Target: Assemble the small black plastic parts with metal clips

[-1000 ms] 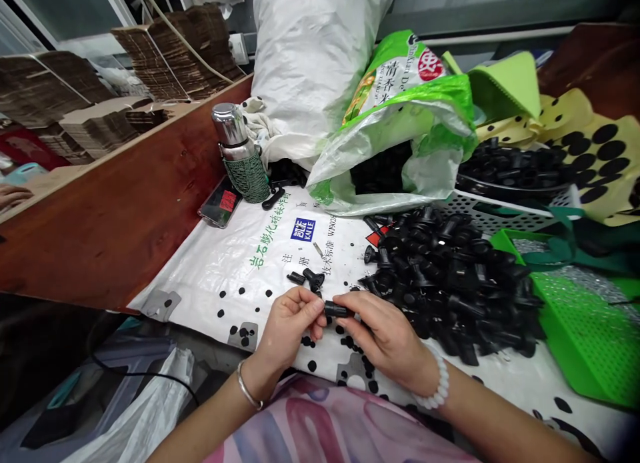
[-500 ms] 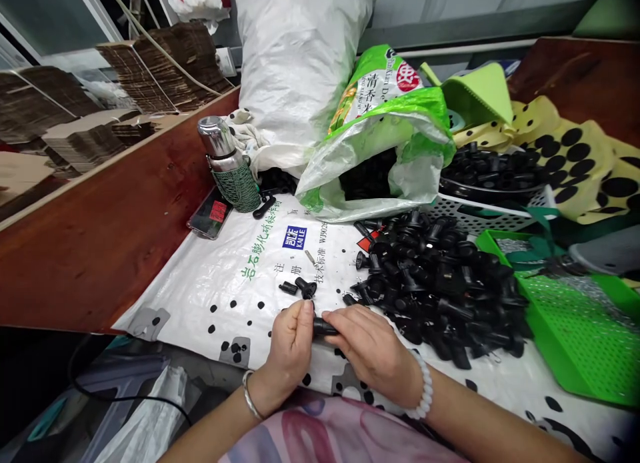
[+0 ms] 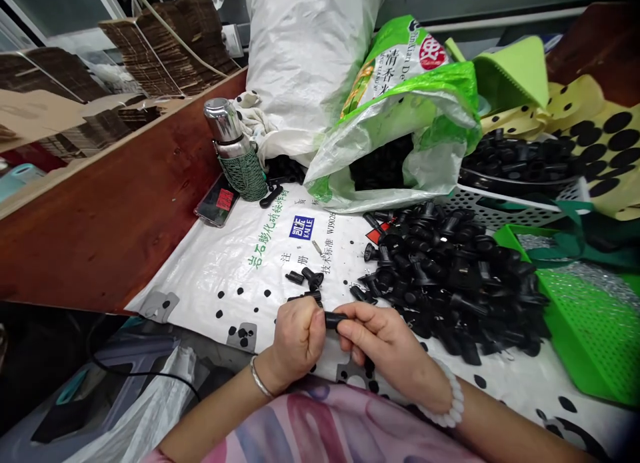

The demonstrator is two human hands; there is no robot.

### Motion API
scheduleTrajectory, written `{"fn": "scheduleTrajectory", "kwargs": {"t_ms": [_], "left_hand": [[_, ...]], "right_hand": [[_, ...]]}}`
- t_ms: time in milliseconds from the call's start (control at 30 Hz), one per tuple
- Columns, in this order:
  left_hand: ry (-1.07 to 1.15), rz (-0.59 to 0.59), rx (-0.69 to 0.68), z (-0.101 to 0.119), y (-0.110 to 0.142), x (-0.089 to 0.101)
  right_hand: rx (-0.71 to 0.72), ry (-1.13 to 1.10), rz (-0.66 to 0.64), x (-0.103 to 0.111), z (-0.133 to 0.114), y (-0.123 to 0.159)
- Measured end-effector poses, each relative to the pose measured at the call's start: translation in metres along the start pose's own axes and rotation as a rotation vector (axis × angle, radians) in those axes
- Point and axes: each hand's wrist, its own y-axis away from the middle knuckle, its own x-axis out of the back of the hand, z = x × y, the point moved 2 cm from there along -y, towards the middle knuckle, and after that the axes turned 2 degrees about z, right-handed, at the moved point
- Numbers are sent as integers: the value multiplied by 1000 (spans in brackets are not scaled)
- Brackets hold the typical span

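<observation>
Between my two hands is a black plastic cylindrical part [image 3: 332, 320], held level above the white sheet. My left hand [image 3: 300, 336] is closed in a fist around its left end, which is hidden. The fingertips and thumb of my right hand [image 3: 383, 339] pinch the right end. Just beyond my left hand lie a few loose black pieces [image 3: 311, 279] on the sheet. To the right of my hands spreads a large heap of black plastic parts [image 3: 450, 276], some with flared ends.
A steel flask [image 3: 235, 149] in a green net stands beside a phone [image 3: 217, 199] at the left board [image 3: 125, 189]. Behind are a white sack [image 3: 310, 56] and an open green bag [image 3: 390, 109]. A green basket [image 3: 590, 343] holding small metal pieces is at right.
The view has tilted and shifted a little. My right hand's fingers have changed their hold on the right end of the black part, with the thumb now in front. My left fist stays closed.
</observation>
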Motion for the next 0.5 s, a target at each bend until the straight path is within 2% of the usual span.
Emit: {"fn": "scheduleTrajectory", "kwargs": {"t_ms": [100, 233, 333, 433, 500], "left_hand": [[-9, -3, -69, -1, 0, 3], [-5, -33, -196, 1, -1, 8], [23, -30, -183, 2, -1, 10], [33, -16, -93, 2, 3, 9], [58, -16, -21, 2, 5, 6]], "right_hand": [[-117, -54, -78, 1, -2, -1], [-188, -113, -156, 2, 0, 2], [-209, -146, -165, -1, 1, 5], [-112, -92, -114, -3, -1, 8], [58, 53, -36, -4, -5, 9]]}}
